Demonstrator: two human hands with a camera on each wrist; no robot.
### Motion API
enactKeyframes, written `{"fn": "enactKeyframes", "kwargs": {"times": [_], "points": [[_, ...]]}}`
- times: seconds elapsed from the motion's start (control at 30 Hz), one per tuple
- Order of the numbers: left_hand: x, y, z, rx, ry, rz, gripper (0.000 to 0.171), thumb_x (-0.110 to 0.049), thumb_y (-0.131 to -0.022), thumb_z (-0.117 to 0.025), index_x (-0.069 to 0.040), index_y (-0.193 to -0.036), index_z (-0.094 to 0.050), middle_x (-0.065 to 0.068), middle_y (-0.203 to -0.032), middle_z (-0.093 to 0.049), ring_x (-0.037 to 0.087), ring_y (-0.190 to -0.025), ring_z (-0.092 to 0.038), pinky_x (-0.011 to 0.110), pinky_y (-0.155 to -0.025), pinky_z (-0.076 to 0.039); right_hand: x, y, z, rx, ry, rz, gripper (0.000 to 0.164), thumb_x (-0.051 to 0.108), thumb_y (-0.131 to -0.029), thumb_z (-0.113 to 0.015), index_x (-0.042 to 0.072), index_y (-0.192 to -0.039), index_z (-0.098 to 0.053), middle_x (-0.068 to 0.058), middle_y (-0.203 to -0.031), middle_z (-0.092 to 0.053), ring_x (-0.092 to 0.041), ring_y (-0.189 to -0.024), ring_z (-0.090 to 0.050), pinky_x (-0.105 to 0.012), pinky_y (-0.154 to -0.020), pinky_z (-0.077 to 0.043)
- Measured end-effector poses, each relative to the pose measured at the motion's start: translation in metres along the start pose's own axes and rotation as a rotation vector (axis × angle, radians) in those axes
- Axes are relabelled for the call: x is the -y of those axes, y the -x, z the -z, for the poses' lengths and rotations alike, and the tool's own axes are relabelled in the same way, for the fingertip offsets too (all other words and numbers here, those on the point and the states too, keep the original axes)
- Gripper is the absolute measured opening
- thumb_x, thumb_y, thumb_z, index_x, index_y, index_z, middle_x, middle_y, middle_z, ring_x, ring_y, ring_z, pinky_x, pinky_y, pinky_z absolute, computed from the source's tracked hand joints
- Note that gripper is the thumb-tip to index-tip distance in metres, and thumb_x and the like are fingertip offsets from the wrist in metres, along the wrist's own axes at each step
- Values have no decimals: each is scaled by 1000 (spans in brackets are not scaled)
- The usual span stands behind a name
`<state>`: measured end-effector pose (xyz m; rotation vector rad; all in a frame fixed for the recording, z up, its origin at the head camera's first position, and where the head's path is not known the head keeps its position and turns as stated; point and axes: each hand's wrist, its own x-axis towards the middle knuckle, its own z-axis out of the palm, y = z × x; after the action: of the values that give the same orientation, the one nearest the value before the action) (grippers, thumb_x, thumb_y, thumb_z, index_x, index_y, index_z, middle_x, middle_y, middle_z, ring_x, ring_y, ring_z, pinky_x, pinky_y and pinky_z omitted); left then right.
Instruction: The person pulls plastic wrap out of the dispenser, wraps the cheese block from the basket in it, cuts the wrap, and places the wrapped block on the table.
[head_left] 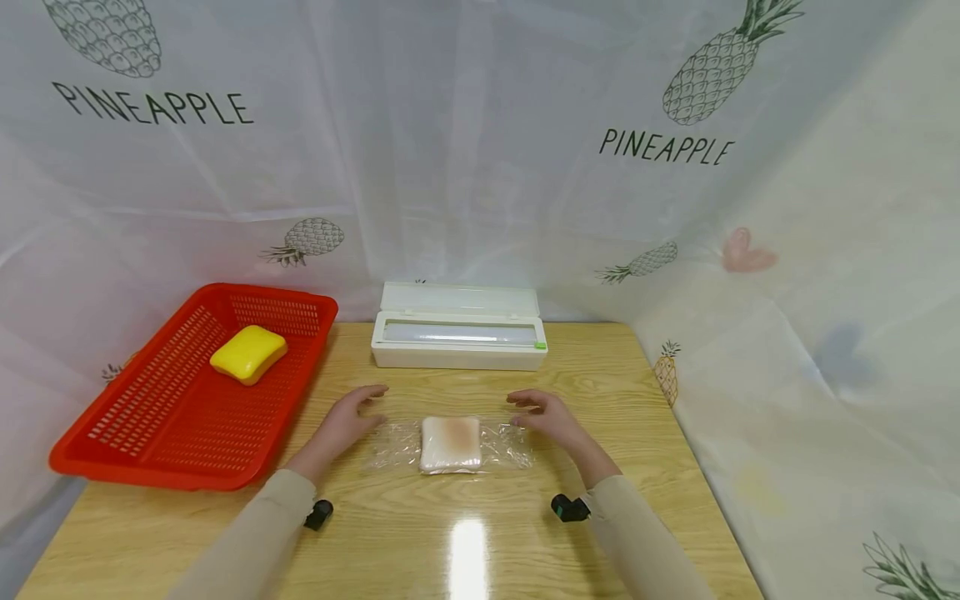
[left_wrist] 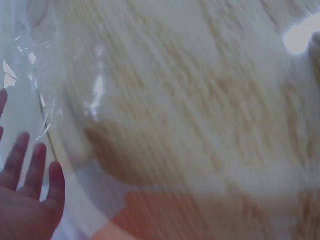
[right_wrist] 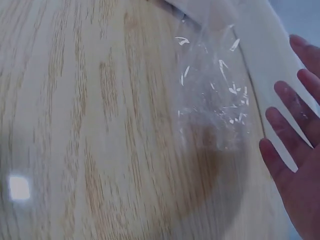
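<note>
A slice of toast bread (head_left: 451,444), white with a browned patch, lies in the middle of the table inside clear plastic wrap (head_left: 507,445). Loose wrap spreads out flat to both sides of it. My left hand (head_left: 356,416) hovers by the wrap's left end, fingers loosely bent and holding nothing. On the other side my right hand (head_left: 546,415) is held near the right end of the wrap, also with nothing in it. In the right wrist view the crinkled wrap end (right_wrist: 212,95) lies apart from the spread fingers (right_wrist: 285,145).
Behind the bread stands a white cling wrap dispenser (head_left: 459,357) with its lid raised and a roll inside. A red plastic basket (head_left: 262,454) at the left holds a yellow sponge-like block (head_left: 249,353). A pineapple-print curtain (head_left: 465,167) hangs behind the wooden table (head_left: 390,542).
</note>
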<state>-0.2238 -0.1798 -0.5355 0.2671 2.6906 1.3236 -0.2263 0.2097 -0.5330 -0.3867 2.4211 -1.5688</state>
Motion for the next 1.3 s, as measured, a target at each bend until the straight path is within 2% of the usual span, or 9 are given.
{"fn": "enactKeyframes", "kwargs": {"times": [0.07, 0.17, 0.27, 0.37, 0.47, 0.63, 0.93, 1.17, 1.3], "points": [[0, -1, -2, 12, 22, 4, 50, -4, -87, -72, -2, -134, -55, 19, -125, -60, 39, -116, -53, 54, -98, -42, -2, -4, -3, 50, -44, 7, 47, 4, -88, -71, -8, -130, -55, -22, -128, -58, -42, -119, -52, -52, -97, -45], [0, -1, -5, 28, 42, 0, 50, -4, -87, -73, -3, -134, -56, 16, -119, -63, 36, -113, -55, 53, -97, -43, -4, -9, -8, 74, -102, -15, 46, 2, -89, -69, -9, -131, -54, -25, -125, -60, -42, -115, -55, -47, -92, -50], [0, -1, -6, 28, 48, -22, 47, -3, -88, -71, -2, -132, -57, 15, -117, -64, 35, -110, -56, 53, -96, -44, -3, -10, -11, 35, -126, -61, 38, 0, -90, -67, -8, -126, -59, -23, -114, -66, -35, -105, -63, -36, -84, -55], [1, 0, -7, -6, 37, -46, 37, -1, -89, -69, 0, -125, -63, 13, -108, -66, 31, -102, -59, 49, -91, -48, -4, -9, -13, -18, -117, -92, 27, -1, -89, -67, -7, -116, -66, -19, -105, -70, -28, -96, -68, -30, -78, -56], [4, 1, -6, -46, 19, -64, 24, 1, -89, -68, -1, -112, -71, 10, -99, -67, 26, -91, -60, 42, -82, -50, -4, -6, -14, -48, -90, -105, 18, 0, -88, -69, -4, -106, -72, -14, -103, -72, -23, -92, -69, -30, -76, -56], [9, 3, -3, -52, -8, -85, 15, 2, -86, -70, -9, -94, -76, 4, -94, -67, 20, -85, -58, 37, -77, -50, -5, -2, -14, -40, -86, -103, 14, 4, -89, -70, -3, -100, -74, -14, -103, -72, -21, -94, -68, -32, -77, -55], [11, 11, 0, -29, 5, -141, 17, 7, -82, -72, -8, -87, -76, 0, -88, -66, 19, -84, -60, 34, -76, -52, -19, 1, -8, 33, -167, -91, 16, -3, -91, -64, -11, -104, -70, -19, -105, -70, -26, -99, -68, -34, -81, -55], [14, 15, 0, 28, -88, -295, 12, 4, -81, -75, -7, -82, -75, -4, -82, -63, 14, -79, -59, 30, -71, -52, -21, 4, -8, 87, -104, -50, 14, -3, -90, -66, -8, -100, -72, -17, -104, -71, -27, -97, -68, -30, -80, -56], [16, 15, -1, 50, -136, -322, 10, 1, -82, -74, -9, -83, -75, -6, -82, -62, 12, -79, -59, 29, -71, -52, -23, 5, -6, 115, -65, -24, 13, -3, -89, -67, -8, -99, -73, -18, -103, -71, -26, -96, -69, -30, -78, -56]]}}
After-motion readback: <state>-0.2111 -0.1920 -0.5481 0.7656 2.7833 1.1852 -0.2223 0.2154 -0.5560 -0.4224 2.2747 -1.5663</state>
